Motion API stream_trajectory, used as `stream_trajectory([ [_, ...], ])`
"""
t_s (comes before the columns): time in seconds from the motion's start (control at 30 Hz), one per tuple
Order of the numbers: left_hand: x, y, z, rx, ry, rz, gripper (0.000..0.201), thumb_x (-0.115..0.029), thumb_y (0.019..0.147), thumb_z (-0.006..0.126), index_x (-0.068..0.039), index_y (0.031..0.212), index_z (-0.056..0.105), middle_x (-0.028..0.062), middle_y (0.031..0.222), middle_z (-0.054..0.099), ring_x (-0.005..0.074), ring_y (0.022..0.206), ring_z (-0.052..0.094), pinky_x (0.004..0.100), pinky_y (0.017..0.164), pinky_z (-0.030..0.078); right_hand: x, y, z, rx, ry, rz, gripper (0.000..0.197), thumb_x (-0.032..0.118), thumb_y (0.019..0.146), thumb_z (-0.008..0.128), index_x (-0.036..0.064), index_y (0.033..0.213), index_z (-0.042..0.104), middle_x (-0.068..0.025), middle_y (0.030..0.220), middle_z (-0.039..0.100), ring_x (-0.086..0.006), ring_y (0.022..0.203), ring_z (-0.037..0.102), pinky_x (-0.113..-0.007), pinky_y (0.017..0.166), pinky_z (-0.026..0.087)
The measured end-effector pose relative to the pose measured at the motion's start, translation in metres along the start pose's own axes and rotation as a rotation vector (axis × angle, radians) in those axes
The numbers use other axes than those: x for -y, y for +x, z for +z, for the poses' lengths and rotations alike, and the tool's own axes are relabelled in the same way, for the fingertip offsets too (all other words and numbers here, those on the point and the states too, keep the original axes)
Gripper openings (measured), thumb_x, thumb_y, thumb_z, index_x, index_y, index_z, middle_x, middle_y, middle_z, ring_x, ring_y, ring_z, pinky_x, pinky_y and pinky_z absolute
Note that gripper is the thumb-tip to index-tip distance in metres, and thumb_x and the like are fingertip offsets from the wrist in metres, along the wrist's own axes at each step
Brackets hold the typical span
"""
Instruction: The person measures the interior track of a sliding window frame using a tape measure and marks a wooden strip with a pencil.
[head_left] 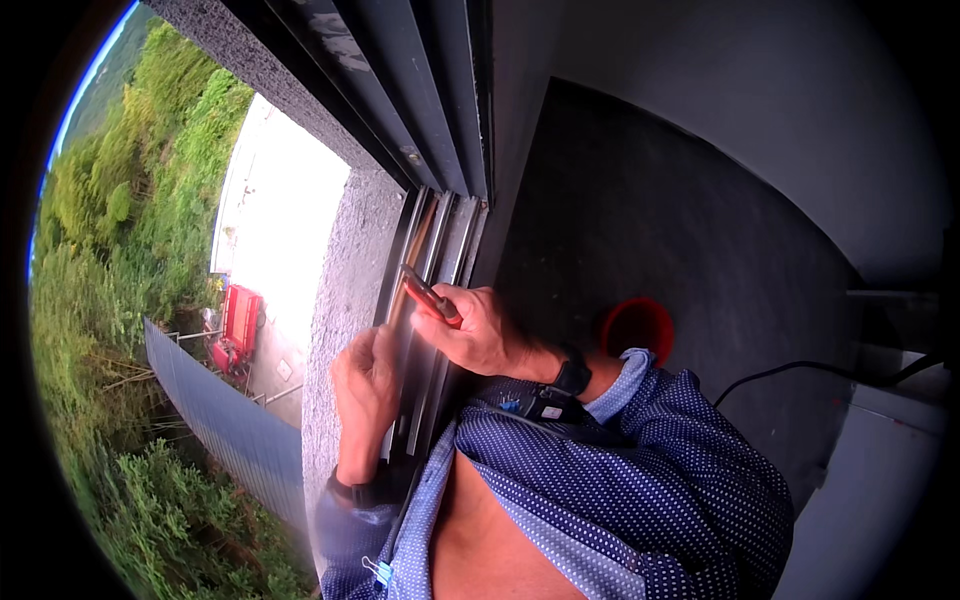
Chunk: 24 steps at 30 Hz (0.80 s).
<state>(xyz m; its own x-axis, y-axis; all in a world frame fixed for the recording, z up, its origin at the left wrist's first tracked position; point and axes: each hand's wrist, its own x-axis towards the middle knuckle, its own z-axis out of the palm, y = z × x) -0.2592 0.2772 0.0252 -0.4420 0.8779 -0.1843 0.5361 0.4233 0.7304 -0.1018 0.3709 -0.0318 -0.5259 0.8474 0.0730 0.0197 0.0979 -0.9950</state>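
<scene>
My right hand [475,325] is closed around a slim red-and-grey hand tool [430,297], its exact kind unclear. The tool's narrow end points up and left over the metal window track [440,250]. Slightly blurred, my left hand [365,385] has its fingers curled together at the track's outer side. A thin brown strip [408,275] lies along a groove and runs down toward those fingers; whether they hold its end I cannot make out. Dark wristbands circle both wrists.
A rough concrete sill [335,290] borders the track, with a drop outside to pale ground, a red vehicle [237,325] and a corrugated roof [225,420]. A dark window frame [400,90] stands beyond. Indoors, a red bucket [640,332] sits on the dark floor; a black cable [790,367] hangs at right.
</scene>
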Motion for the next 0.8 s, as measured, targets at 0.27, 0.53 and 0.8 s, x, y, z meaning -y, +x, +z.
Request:
stream_trajectory([
  [0.27, 0.0, -0.001, 0.003, 0.025, -0.136, -0.041, 0.033, -0.02, 0.109, 0.056, 0.006, 0.093, 0.065, 0.0129, 0.069, 0.058, 0.0121, 0.07, 0.054, 0.0355, 0.064, 0.048, 0.0, 0.0, 0.001, -0.021, -0.004, -0.002, 0.024, 0.023, 0.096, 0.073, 0.0033, 0.087, 0.063, -0.0079, 0.062, 0.044, -0.0105, 0.058, 0.044, -0.033, 0.055, 0.043],
  [0.53, 0.015, -0.002, 0.008, 0.042, -0.292, -0.082, 0.031, -0.018, 0.11, 0.056, 0.004, 0.089, 0.061, 0.008, 0.071, 0.055, 0.0114, 0.072, 0.05, 0.0335, 0.063, 0.045, -0.004, 0.0, -0.001, -0.01, -0.076, -0.053, 0.023, 0.025, 0.098, 0.071, 0.002, 0.102, 0.07, -0.0113, 0.06, 0.056, -0.0241, 0.053, 0.065, -0.038, 0.054, 0.049],
  [0.8, 0.006, -0.022, -0.012, 0.067, -0.465, -0.202, 0.037, -0.031, 0.112, 0.058, -0.003, 0.088, 0.063, -0.003, 0.063, 0.048, 0.0038, 0.056, 0.042, 0.0247, 0.05, 0.032, -0.007, 0.0, -0.001, -0.019, -0.072, -0.059, 0.025, 0.026, 0.098, 0.072, 0.002, 0.092, 0.066, -0.011, 0.057, 0.053, -0.0239, 0.051, 0.063, -0.038, 0.052, 0.047],
])
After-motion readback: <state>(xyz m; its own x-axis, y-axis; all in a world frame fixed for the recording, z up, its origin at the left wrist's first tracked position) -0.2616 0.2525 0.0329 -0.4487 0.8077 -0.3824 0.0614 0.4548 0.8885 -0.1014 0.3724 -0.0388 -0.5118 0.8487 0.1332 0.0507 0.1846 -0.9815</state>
